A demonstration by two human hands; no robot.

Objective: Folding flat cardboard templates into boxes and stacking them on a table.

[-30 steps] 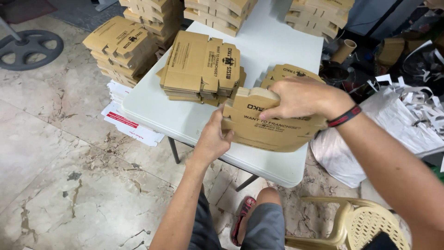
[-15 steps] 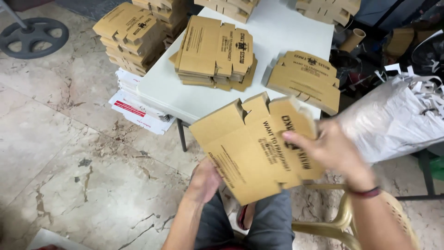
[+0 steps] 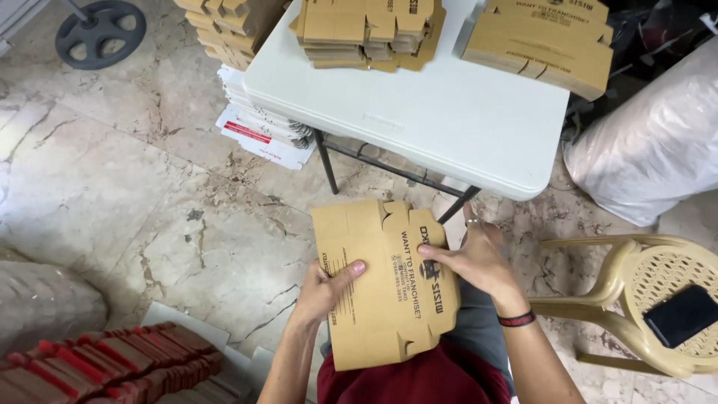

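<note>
**A:** What does the person hold?

**B:** A flat, unfolded brown cardboard box blank with dark print (image 3: 385,280). It lies over the lap, just below the near edge of the white plastic folding table (image 3: 449,120), apart from it.

**A:** And the grip?

**B:** The left hand (image 3: 325,288) clasps the blank's left edge, thumb on top and the other fingers hidden beneath. The right hand (image 3: 479,258) grasps the right side, with its thumb pressed on the printed face and the rest of the fingers curled round the edge. A dark wristband with a red stripe (image 3: 516,319) sits on the right wrist.

**A:** What is on the table?

**B:** Two piles of the same brown flattened boxes: one stack at the far middle (image 3: 366,30), another at the far right corner (image 3: 542,37). The near part of the tabletop is bare.

**A:** And around it?

**B:** On the marble floor (image 3: 112,194) to the left of the table stands a further pile of brown cardboard (image 3: 228,22), with a stack of white printed sheets (image 3: 262,127) below it. A black round wheel-like base (image 3: 101,34) lies at the far left. Red flattened cartons (image 3: 112,366) lie in a row at the lower left. To the right stands a beige plastic chair (image 3: 636,299) with a black phone (image 3: 680,314) on its seat, and beyond it a large clear plastic sack (image 3: 658,142).
</note>
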